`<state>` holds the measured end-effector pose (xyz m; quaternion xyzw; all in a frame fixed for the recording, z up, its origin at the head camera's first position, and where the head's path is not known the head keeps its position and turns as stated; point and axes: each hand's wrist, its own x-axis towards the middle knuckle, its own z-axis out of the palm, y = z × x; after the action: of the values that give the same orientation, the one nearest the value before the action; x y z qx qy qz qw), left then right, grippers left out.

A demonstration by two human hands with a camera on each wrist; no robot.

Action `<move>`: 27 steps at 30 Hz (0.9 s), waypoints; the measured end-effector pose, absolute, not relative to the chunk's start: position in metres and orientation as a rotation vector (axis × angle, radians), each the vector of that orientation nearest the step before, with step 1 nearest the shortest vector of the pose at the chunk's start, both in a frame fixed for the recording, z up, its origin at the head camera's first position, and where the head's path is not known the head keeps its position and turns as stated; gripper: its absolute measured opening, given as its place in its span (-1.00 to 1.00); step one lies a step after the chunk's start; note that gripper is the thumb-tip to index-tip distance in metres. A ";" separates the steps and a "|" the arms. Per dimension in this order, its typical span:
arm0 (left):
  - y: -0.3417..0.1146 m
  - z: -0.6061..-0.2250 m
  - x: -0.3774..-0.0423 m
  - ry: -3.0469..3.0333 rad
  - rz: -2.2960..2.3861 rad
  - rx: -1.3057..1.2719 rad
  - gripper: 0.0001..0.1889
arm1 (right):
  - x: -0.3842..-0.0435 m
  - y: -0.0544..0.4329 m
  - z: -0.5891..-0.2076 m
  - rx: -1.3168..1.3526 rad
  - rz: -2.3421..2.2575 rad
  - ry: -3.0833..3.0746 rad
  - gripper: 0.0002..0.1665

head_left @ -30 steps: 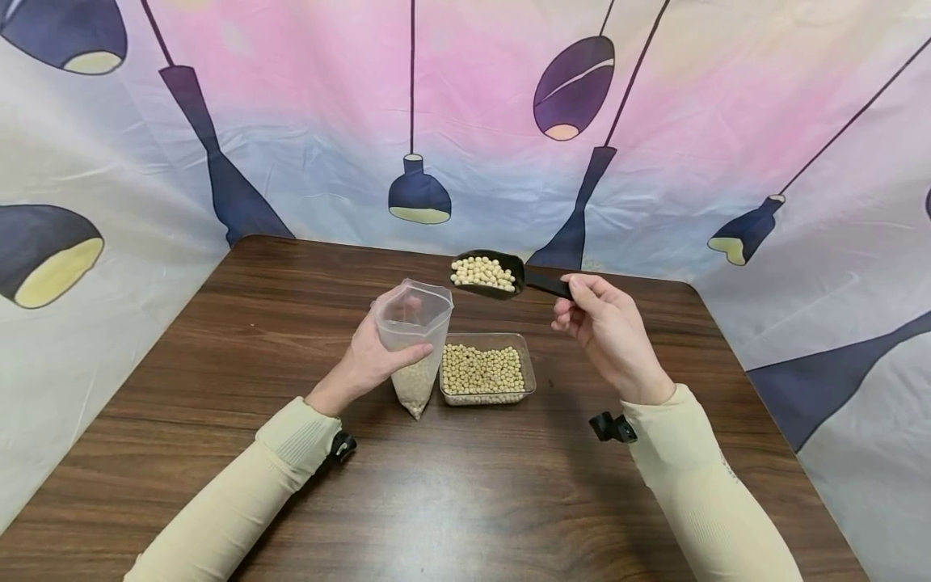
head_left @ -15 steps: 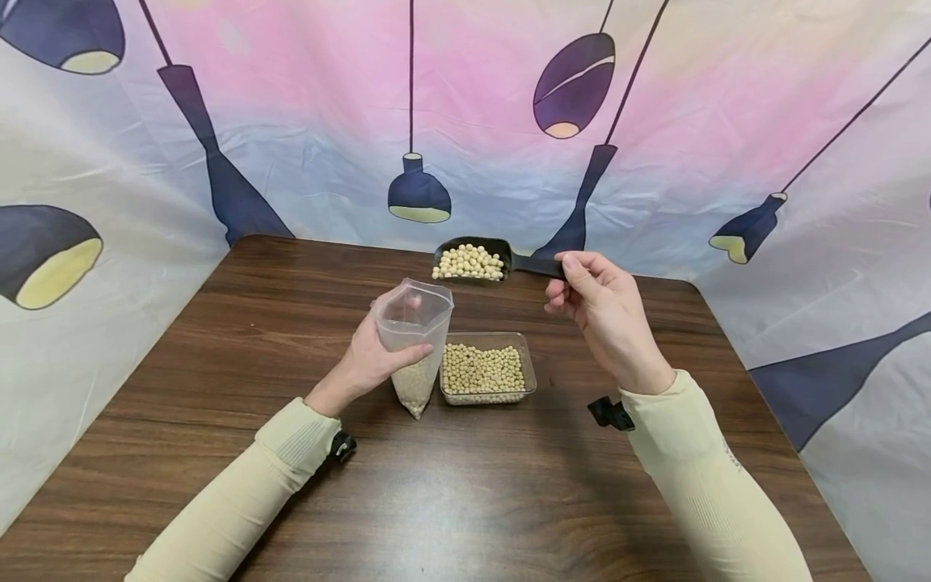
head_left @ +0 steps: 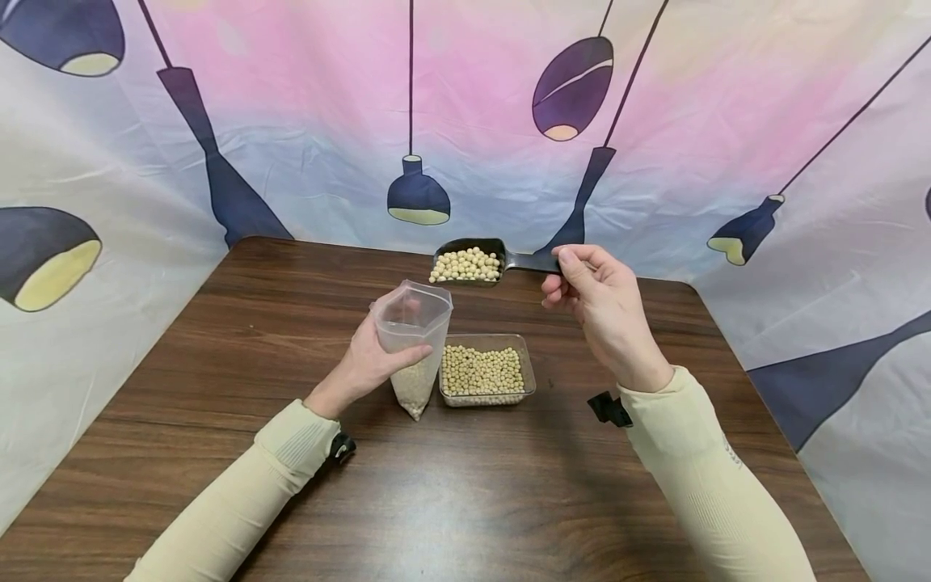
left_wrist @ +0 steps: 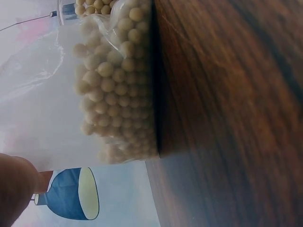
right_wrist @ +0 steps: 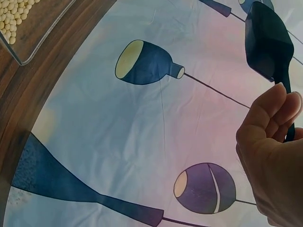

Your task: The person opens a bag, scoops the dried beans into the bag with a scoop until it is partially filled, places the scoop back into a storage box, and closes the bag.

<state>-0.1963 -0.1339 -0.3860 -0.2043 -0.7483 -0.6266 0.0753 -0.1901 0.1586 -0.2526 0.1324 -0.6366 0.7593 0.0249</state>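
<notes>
My left hand (head_left: 365, 357) grips a clear plastic bag (head_left: 427, 325) around its side, holding it upright with the mouth spread. Pale round beans fill the bag's lower part, and in the left wrist view the beans (left_wrist: 116, 90) press against the film just over the tabletop. My right hand (head_left: 607, 311) pinches the handle of a black scoop (head_left: 541, 261). Beans (head_left: 465, 265) lie heaped in the scoop, which hovers level above and slightly right of the bag's mouth. From the right wrist view only the underside of the scoop (right_wrist: 267, 42) shows.
A clear rectangular container (head_left: 487, 399) of the same beans stands just right of the bag. The brown wooden table (head_left: 436, 501) reaches back to a hanging cloth (head_left: 327, 121) printed with lamps, which also flanks both sides.
My right hand has moved the loaded scoop left and slightly up, over toward the bag's mouth; in the last half second it barely shifts. The left hand and bag stay put.
</notes>
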 end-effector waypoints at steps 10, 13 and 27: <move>-0.133 -0.386 -0.196 -2.273 -1.883 -0.569 -0.09 | -0.190 0.159 -0.250 0.385 2.330 -1.973 -0.75; -0.133 -0.387 -0.196 -2.262 -1.888 -0.582 -0.10 | -0.190 0.160 -0.249 0.384 2.328 -1.969 -0.75; -0.134 -0.385 -0.195 -2.258 -1.894 -0.595 -0.08 | -0.189 0.161 -0.244 0.408 2.312 -1.957 -0.75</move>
<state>-0.1953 -0.1343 -0.3851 -0.1976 -0.7493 -0.6285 0.0676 -0.1890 0.1605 -0.2442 0.1334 -0.6397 0.7557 0.0428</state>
